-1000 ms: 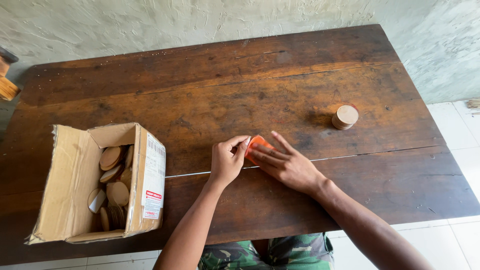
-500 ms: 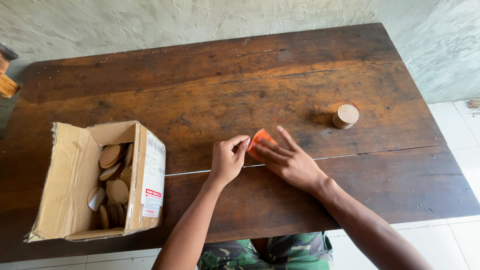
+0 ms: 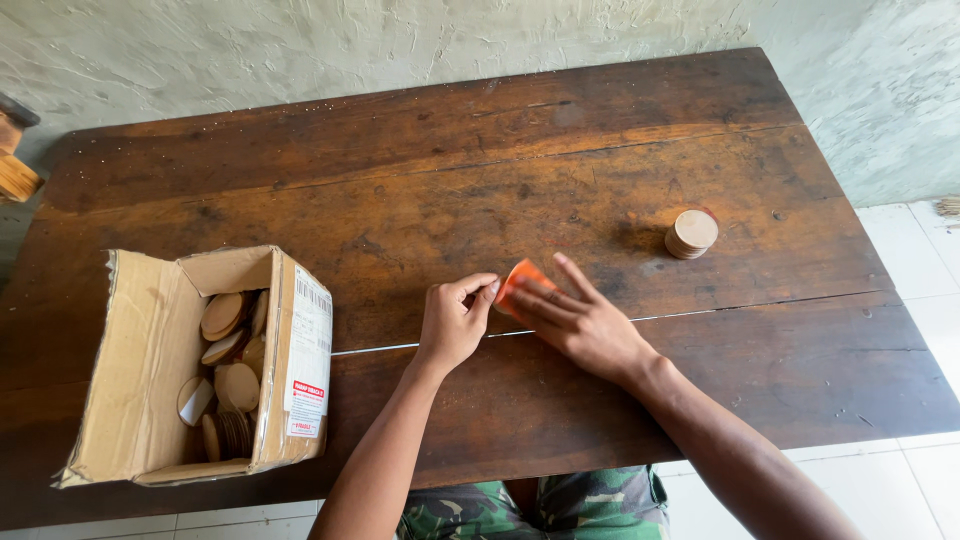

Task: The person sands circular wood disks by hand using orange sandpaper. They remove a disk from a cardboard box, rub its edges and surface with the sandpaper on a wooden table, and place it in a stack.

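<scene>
A small orange piece (image 3: pixel 520 277) lies on the dark wooden table (image 3: pixel 420 180) near its middle. My right hand (image 3: pixel 585 322) rests flat on it, fingers spread and pressing it down. My left hand (image 3: pixel 455 322) is beside it with thumb and forefinger pinched at the piece's left edge; what it pinches is too small to tell. A short stack of round wooden discs (image 3: pixel 691 233) stands to the right, beyond my right hand.
An open cardboard box (image 3: pixel 160 400) with several round wooden discs inside sits at the table's front left. A rough plastered wall runs behind the table. White floor tiles show at the right. A wooden object (image 3: pixel 15 160) pokes in at the left edge.
My hands have stayed on the orange piece; the fingers of both have shifted slightly along it. Nothing else has moved.
</scene>
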